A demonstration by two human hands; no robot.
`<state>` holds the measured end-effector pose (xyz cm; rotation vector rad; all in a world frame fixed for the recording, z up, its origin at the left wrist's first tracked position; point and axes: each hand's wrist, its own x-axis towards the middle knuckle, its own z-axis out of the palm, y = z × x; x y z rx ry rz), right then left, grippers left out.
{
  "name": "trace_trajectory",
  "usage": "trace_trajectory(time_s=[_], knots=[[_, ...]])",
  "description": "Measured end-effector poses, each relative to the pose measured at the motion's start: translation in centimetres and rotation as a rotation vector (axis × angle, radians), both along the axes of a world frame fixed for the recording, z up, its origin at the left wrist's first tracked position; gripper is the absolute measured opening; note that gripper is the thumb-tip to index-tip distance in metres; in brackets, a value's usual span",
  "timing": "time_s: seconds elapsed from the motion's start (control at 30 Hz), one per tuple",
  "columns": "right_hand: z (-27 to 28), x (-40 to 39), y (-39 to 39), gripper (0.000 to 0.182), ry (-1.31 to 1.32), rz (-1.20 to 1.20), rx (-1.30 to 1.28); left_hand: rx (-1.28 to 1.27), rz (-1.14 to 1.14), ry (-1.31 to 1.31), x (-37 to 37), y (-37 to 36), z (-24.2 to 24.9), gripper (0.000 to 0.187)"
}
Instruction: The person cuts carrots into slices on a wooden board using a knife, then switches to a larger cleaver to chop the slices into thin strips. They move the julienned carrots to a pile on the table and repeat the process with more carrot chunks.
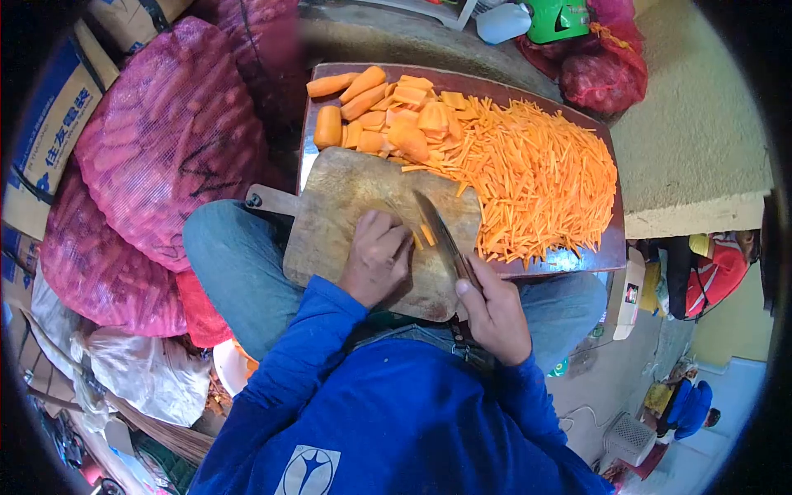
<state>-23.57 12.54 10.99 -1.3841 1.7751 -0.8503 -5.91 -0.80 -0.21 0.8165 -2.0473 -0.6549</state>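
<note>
A worn wooden cutting board (346,198) rests across my lap, overlapping a dark red table. My left hand (379,257) presses down on it with curled fingers. Carrot slices (426,236) poke out by those fingertips, and the rest of them is hidden beneath the hand. In my right hand (495,310) is a knife (441,233), gripped by its handle, its blade on the board just right of the slices. Beyond the board lie carrot chunks (408,136) and peeled carrots (363,81). A large heap of carrot strips (544,177) covers the table's right side.
Pink mesh sacks of carrots (173,140) crowd the left, beside cardboard boxes (62,136). A low concrete wall (693,124) stands to the right. A white jug (503,23) and a green container (557,18) sit at the back. Another person (691,408) is at far right.
</note>
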Motion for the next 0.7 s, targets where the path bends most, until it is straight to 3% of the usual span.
trace_trajectory(time_s=[0.17,0.23,0.33,0.5,0.57,0.7], knots=[[0.2,0.7,1.7,0.038,-0.091,0.017,0.137,0.065,0.129,0.169,0.0,-0.3,1.3,0.012],[-1.7,-0.4,2.3,0.039,-0.023,0.029,0.057,0.092,0.161,0.216,0.1,-0.5,1.3,0.011],[-2.7,-2.6,2.1,0.04,0.037,0.003,-0.014,0.105,0.152,0.176,0.4,-0.4,0.9,0.01],[-2.7,-6.1,-0.7,0.041,0.125,-0.143,-0.092,-0.138,0.029,-0.164,0.5,-0.1,0.5,0.011],[-1.3,-6.5,-1.7,0.041,0.164,-0.192,0.036,-0.136,0.021,-0.2,0.5,0.1,0.2,0.012],[-1.4,-5.7,-1.5,0.041,0.148,-0.175,-0.118,-0.105,-0.014,-0.255,0.6,-0.1,0.4,0.012]])
